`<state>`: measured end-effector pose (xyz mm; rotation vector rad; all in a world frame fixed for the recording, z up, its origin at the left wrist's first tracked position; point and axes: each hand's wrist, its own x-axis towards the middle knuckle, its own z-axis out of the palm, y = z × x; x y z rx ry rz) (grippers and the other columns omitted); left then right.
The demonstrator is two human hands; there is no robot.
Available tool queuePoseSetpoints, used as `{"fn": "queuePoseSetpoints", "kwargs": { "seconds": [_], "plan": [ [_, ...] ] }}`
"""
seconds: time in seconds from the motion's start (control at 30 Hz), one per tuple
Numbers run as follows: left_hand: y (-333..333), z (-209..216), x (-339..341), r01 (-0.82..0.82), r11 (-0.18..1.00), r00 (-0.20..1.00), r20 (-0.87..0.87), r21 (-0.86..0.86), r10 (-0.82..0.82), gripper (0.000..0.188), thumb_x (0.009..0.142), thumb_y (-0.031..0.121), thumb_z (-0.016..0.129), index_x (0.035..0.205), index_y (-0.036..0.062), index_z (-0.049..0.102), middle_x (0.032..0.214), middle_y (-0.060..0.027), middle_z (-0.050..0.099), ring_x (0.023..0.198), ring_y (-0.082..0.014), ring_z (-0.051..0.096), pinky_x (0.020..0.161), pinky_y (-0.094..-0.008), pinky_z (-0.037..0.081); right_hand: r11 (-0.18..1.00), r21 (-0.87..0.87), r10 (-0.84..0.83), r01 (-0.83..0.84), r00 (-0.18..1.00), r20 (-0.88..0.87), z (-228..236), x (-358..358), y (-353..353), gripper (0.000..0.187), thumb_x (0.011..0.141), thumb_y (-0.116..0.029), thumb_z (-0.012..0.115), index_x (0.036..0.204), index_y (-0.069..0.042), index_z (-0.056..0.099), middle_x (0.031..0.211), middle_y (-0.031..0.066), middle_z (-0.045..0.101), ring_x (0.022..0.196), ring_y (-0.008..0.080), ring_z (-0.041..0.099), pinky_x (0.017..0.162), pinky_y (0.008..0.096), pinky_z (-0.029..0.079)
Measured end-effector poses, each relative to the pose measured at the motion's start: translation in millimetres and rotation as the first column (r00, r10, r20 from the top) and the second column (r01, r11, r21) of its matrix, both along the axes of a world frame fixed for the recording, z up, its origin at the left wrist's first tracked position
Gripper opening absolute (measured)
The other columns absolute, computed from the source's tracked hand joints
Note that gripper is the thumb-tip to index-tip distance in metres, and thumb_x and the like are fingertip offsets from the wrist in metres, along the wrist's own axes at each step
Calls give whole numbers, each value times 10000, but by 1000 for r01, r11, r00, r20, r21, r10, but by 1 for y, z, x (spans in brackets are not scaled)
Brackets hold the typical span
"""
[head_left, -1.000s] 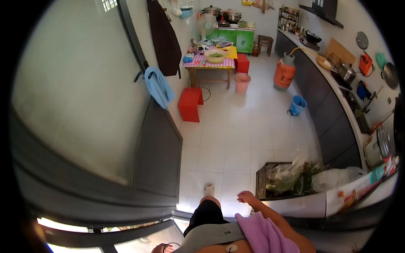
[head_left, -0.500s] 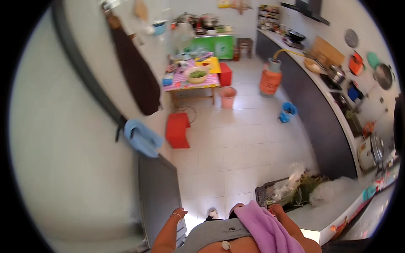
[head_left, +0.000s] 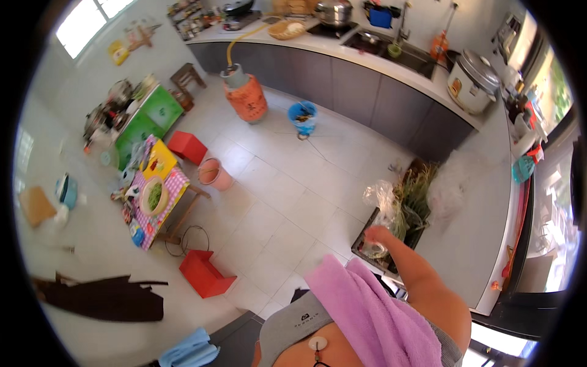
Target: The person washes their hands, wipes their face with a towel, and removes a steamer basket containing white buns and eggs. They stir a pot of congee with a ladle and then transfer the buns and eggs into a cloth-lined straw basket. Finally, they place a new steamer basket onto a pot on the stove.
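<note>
The kitchen is floored with pale tiles (head_left: 293, 208) and lined along the far side by grey cabinets (head_left: 351, 76). On the tiles, a dark crate (head_left: 361, 242) is set near the person's right side, and long leafy greens (head_left: 411, 205) are heaped in it. The right hand (head_left: 378, 237) is held over the crate's near left part, with the greens just beyond it to the right; whether the crate or its contents are touched cannot be told. The fingers are blurred, so whether they are spread or closed cannot be told either. The left hand is hidden from view. Clear plastic (head_left: 382, 199) is bunched beside the greens. A lilac towel (head_left: 367, 306) is draped over the person's chest. Farther out, a blue bucket (head_left: 302, 116), an orange gas cylinder (head_left: 246, 101) and a pink bin (head_left: 215, 174) are stood on the floor.
</note>
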<state>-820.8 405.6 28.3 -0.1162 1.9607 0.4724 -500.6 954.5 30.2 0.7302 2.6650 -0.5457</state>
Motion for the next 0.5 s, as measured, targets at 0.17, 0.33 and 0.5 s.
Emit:
{"fn": "queuePoseSetpoints", "kwargs": {
  "seconds": [0.17,0.33,0.5],
  "plan": [
    [113,27,-71,-5,995,1000,-8,103,5,188,886,238,523,812,70,565,705,-81,580,574,-177,545,520,-326,452,176,-844,-953,507,302,-17,76,-60,46,131,836,-152,602,777,-40,637,698,48,620,589,138,579,500,266,446],
    [195,33,-141,38,997,999,34,72,-40,161,883,213,536,791,81,545,687,-73,559,545,-175,523,475,-317,433,144,-837,-950,528,311,33,51,-70,83,129,827,-158,607,815,-35,645,726,63,630,620,152,602,531,264,485],
    [257,7,-248,69,996,991,117,-58,-62,148,880,187,549,770,91,525,669,-64,538,516,-173,500,430,-308,415,334,-559,-893,759,445,70,10,-30,97,178,821,-183,562,744,-35,623,687,82,630,596,170,615,527,301,500]
  ]
}}
